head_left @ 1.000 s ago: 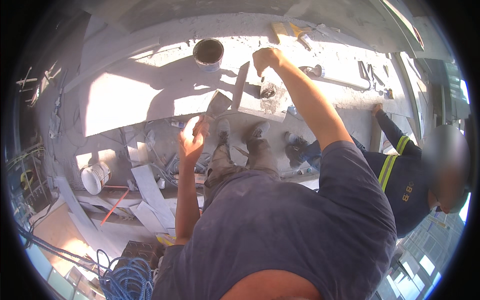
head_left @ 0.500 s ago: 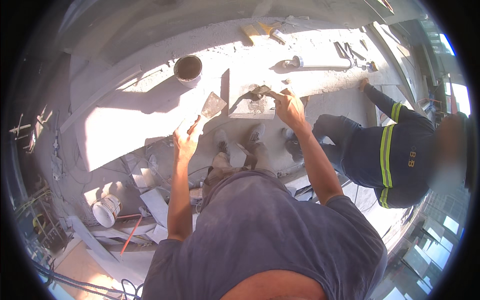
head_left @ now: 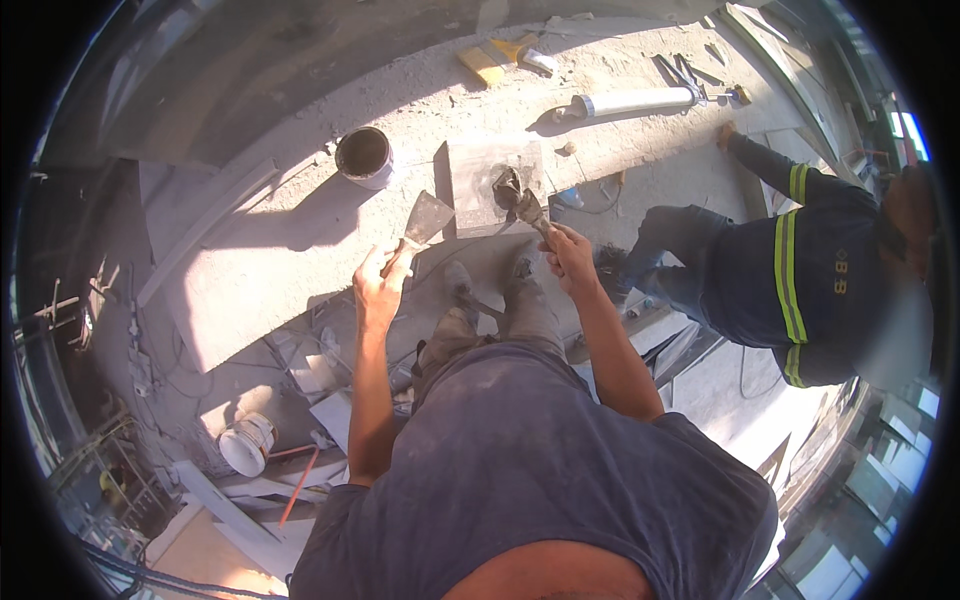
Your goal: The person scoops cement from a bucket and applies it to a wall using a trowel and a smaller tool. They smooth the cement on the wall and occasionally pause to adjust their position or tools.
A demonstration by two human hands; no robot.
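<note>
My left hand (head_left: 382, 288) is closed round the handle of a putty knife (head_left: 428, 217), its broad grey blade pointing up and right beside a square slab (head_left: 472, 196). My right hand (head_left: 571, 258) grips a second, paste-smeared putty knife (head_left: 532, 210) over the slab's right part. Dark grey paste (head_left: 507, 186) is lumped at its far end, partly hiding the blade. Smears of paste mark the slab's surface. Left of the slab stands an open can (head_left: 364, 156) with a dark inside.
A wide brush (head_left: 483, 65) and a caulking gun (head_left: 638, 102) lie on the dusty ledge (head_left: 250, 270). At right, another person (head_left: 745, 290) in a dark top with reflective stripes reaches toward the ledge. A white bucket (head_left: 245, 446) and scrap boards lie at lower left.
My right hand has drawn back toward me and turned its putty knife, which now points away with a lump of paste on it. The left hand still holds its knife. The whole view has shifted slightly.
</note>
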